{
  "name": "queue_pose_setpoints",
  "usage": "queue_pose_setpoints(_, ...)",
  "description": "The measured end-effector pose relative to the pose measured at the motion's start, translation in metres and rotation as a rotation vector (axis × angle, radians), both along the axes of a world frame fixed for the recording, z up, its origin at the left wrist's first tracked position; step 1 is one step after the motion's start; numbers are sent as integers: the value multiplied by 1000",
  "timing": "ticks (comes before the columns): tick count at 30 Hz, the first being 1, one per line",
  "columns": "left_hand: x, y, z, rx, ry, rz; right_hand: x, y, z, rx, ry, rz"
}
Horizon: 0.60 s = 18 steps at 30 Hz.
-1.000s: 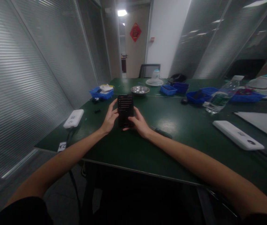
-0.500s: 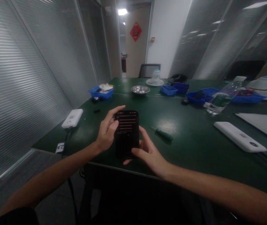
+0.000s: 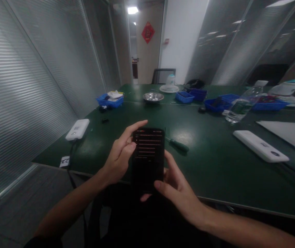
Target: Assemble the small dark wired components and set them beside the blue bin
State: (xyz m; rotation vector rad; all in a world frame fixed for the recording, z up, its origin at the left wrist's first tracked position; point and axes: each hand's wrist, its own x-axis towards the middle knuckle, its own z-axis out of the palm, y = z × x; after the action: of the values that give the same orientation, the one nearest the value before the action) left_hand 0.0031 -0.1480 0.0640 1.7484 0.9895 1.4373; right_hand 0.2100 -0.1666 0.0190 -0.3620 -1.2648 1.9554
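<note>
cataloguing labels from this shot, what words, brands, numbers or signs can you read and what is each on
"22": on the white tag at the left table edge.
Red diamond sign on the door: too blurred to read.
Phone screen: lines of text, too small to read.
Left white device and right white device: markings too blurred to read.
Bottle label: too blurred to read.

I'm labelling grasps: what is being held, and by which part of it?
A dark phone: the left hand at its upper left edge, the right hand at its lower right edge.
</note>
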Motion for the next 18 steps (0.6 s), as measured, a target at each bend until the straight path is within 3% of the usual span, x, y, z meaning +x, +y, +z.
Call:
queue_pose_setpoints(10, -1, -14, 3, -105, 4, -107, 0, -15, -3, -31, 20, -14)
queue_pose_setpoints(18, 3, -26, 7, -113, 41, -60, 0, -21, -12, -28, -8, -22)
